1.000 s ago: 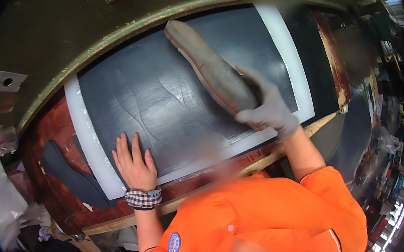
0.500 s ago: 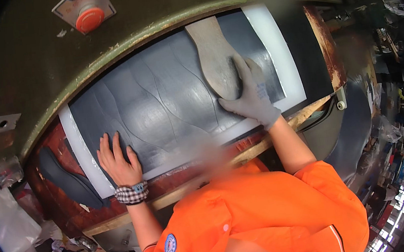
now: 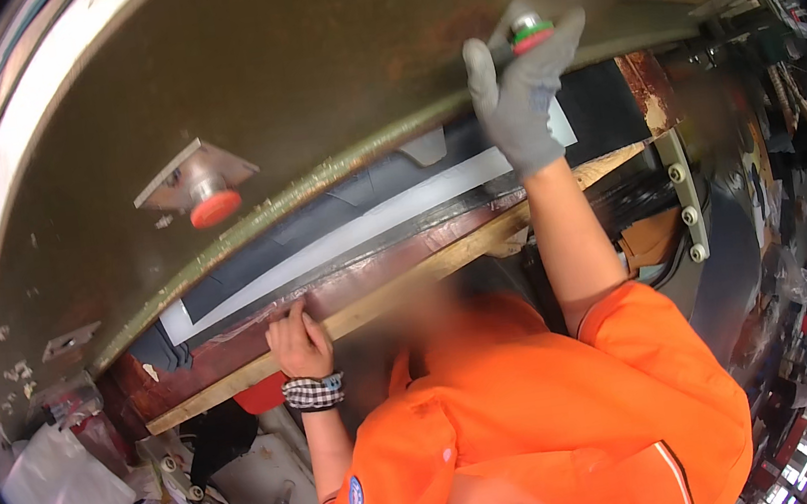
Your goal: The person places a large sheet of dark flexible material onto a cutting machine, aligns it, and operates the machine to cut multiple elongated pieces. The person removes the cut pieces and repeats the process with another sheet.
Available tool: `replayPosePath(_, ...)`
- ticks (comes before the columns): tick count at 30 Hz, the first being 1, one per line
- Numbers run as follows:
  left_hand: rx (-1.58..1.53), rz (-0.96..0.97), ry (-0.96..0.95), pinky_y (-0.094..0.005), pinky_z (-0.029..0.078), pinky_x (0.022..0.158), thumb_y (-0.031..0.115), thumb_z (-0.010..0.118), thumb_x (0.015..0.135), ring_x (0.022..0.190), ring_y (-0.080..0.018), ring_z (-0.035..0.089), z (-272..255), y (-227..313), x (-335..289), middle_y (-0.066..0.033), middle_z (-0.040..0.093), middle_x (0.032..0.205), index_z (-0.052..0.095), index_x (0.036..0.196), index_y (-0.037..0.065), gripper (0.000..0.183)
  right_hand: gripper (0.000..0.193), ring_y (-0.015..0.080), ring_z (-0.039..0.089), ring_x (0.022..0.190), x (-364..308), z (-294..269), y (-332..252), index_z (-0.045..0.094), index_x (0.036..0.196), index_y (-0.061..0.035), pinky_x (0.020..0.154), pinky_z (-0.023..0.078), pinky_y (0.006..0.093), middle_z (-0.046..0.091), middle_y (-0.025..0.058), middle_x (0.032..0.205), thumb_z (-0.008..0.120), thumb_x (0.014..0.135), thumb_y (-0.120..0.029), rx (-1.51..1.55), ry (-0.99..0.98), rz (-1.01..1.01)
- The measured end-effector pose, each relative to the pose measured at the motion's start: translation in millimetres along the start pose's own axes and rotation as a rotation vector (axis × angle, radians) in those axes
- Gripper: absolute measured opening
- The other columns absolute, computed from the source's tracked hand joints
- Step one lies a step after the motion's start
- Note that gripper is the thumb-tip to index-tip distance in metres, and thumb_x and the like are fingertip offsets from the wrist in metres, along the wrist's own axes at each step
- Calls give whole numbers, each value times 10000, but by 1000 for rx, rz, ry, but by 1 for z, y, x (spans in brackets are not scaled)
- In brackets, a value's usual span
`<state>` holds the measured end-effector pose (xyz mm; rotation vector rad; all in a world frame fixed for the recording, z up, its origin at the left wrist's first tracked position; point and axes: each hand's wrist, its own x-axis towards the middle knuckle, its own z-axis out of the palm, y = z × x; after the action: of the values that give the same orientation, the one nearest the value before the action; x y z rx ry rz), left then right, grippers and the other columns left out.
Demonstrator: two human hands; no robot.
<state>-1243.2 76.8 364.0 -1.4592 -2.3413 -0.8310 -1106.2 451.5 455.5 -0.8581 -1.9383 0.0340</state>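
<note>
My right hand (image 3: 523,116), in a grey glove, is raised to the front of the dark green press head (image 3: 322,81). Its thumb and fingers are apart around a red-and-green push button (image 3: 530,35); whether they touch it I cannot tell. Bare, with a checkered band at the wrist, my left hand (image 3: 300,345) rests by the wooden front edge (image 3: 382,323), fingers curled and nothing visible in them. Under the press head lie a dark sheet (image 3: 319,220) on a white board (image 3: 370,221) and the near end of a grey sole-shaped piece (image 3: 425,147), mostly hidden.
A red push button (image 3: 215,207) juts from the press head's left part. Dark cut pieces (image 3: 164,350) lie at the bed's left end. Clear plastic bags (image 3: 64,485) hang at the far left, and a white roller bracket (image 3: 688,207) stands at the right.
My right hand has let go of the sole-shaped piece and risen to the button. My left hand has come off the dark sheet to the front edge. The press head now covers most of the sheet.
</note>
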Motion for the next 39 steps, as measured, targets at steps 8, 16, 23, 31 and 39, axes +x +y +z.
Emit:
replayPosePath(8, -26, -135, -15, -436, 502, 697, 59, 587, 895, 749, -344, 615, 6, -20, 28, -145, 670, 839, 707, 984, 20, 154, 998, 516, 254, 1417, -29, -8, 5, 103, 1507, 152, 1170, 229, 542, 200, 390, 1529, 718, 909, -358, 168, -51, 76)
replayPosePath(16, -25, -246, 11, -430, 485, 728, 71, 632, 858, 779, -325, 612, 15, -19, 5, -113, 651, 805, 679, 837, 66, 52, 256, 304, 643, 927, -140, -79, -7, 683, 1079, -8, 863, 497, 406, 686, 133, 912, 697, 868, -153, 445, -612, 190)
replayPosePath(23, -78, -317, 3, -440, 466, 690, 80, 657, 845, 727, -329, 579, 5, 6, -43, -110, 595, 713, 603, 723, 47, 138, 152, 324, 634, 856, -166, -125, 0, 681, 968, -22, 804, 498, 426, 681, 125, 883, 675, 841, -108, 352, -656, -12)
replayPosePath(31, 3, -386, -290, -426, 485, 574, 137, 672, 874, 616, -329, 627, -54, 65, -95, -143, 632, 665, 664, 753, 45, 152, 734, 459, 476, 1229, -134, -113, -32, 549, 1337, -36, 1045, 405, 525, 542, 273, 1289, 814, 712, -314, 74, -548, 10)
replayPosePath(39, 198, -178, -132, -531, 360, 1077, 171, 680, 880, 1260, -392, 502, -69, 39, -83, -191, 563, 1328, 609, 1324, 67, 461, 954, 481, 421, 1222, -195, -161, -50, 467, 1413, -23, 1083, 354, 548, 479, 297, 1255, 853, 603, -347, 139, -670, 95)
